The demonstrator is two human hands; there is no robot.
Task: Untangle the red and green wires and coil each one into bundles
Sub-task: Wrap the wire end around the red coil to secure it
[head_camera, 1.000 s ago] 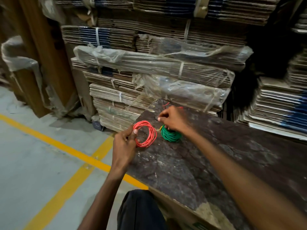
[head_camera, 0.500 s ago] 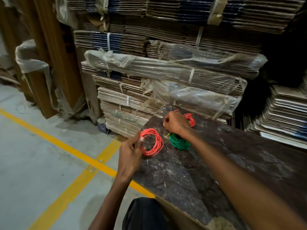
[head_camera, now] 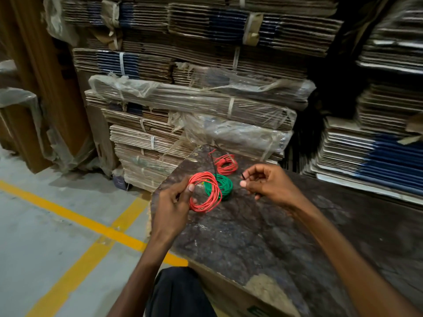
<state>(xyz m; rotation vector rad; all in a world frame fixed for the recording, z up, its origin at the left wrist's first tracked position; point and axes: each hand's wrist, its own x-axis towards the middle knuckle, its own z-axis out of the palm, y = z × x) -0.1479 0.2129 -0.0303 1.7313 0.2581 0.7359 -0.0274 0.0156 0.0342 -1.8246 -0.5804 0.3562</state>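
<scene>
The left hand [head_camera: 170, 208] held a red wire coil [head_camera: 204, 191] in its grip above the tabletop [head_camera: 263, 236]. The right hand [head_camera: 266, 183] pinched a small black tie [head_camera: 243, 176]. A green coil [head_camera: 223, 186] lay beside another red coil [head_camera: 225, 164].

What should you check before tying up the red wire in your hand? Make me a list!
1. Left hand grips the red coil: ok.
2. Loops lie together in one ring: ok.
3. Right hand pinches a small black tie: ok, though it is too small to be sure what it is.
4. Green coil lies apart on the table, not hooked into the red: cannot tell, they overlap in view.
5. Second red coil bundled: ok.
</scene>
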